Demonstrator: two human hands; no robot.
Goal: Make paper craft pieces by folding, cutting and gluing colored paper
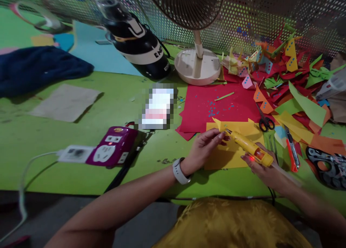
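My right hand (263,168) is wrapped around a yellow hot glue gun (247,144), whose red light is lit. A pale glue stick (286,174) sticks out of its rear. The metal nozzle points left, close to the fingertips of my left hand (207,143). That hand is closed in a pinch, and what lies between its fingers is too small to make out. Just behind its fingertips a pointed bit of yellow paper (217,124) stands up. Beneath both hands lies a yellow paper sheet (223,159), overlapping a red sheet (197,107) strewn with tiny blue dots.
Scissors (266,123), a utility knife (293,152) and a black-and-grey tool (328,167) lie to the right, below a heap of colored paper pieces (278,66). A fan (198,66), a black bottle (143,51), a phone (158,109) and a purple power outlet (115,145) occupy the back and left.
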